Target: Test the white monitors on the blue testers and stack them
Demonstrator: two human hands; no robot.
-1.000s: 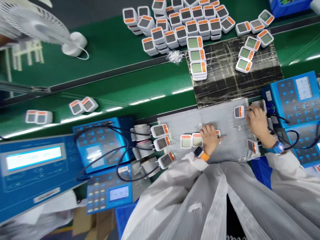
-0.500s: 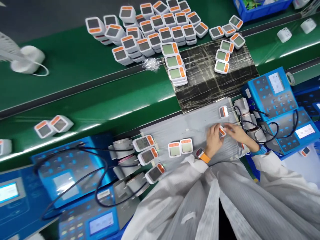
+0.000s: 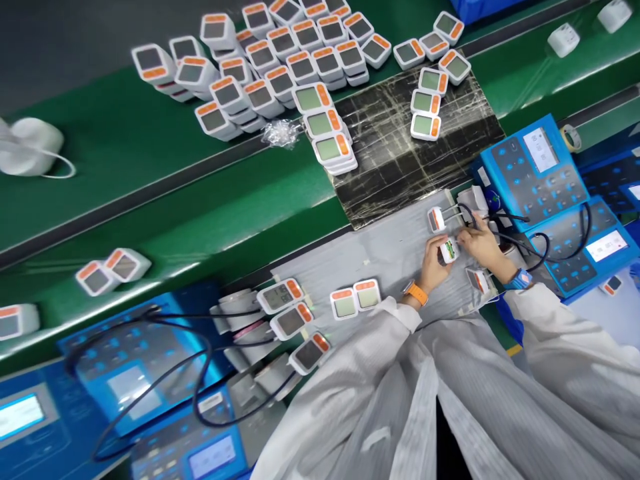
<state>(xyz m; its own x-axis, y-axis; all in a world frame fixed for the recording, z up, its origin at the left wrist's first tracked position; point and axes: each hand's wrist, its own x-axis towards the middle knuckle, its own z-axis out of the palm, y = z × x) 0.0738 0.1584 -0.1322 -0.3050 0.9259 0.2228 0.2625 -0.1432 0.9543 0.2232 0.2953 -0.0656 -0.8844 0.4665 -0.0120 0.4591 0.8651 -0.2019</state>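
Left hand (image 3: 434, 263): fingers curled and closed, pinching the near side of the green-labelled white unit (image 3: 449, 251); an orange-strapped smartwatch (image 3: 416, 293) sits on the wrist.
Right hand (image 3: 480, 243): fingers bunched together, fingertips pressed on the far end of the same unit; one blue-strapped watch (image 3: 519, 280) sits on the wrist.
Held unit: one, upright between both hands, just above the grey mat (image 3: 380, 253).
Beside the hands: two wired white units; one (image 3: 437, 219) just ahead of the hands, one (image 3: 477, 281) just beside the right hand.
On the mat: two pale-screened units (image 3: 355, 299) lying side by side, touching; three orange-edged units (image 3: 291, 321) in a row at the mat's left edge, each wired to a grey cylinder fixture (image 3: 235, 310).
Black taped sheet (image 3: 415, 147): three stacked units (image 3: 323, 123) on its left edge; three more (image 3: 425, 102) in a line on its right part.
Upper green conveyor belt (image 3: 100, 147): a dense pile of units (image 3: 263, 73), too many to count exactly, many stacked.
Lower green conveyor belt (image 3: 175, 227): two units (image 3: 113, 270) together; one more (image 3: 17, 321) at the left edge.
Blue testers: two at right (image 3: 535, 170); two at left (image 3: 140, 380).
Sleeves: two white coat sleeves (image 3: 565, 347).
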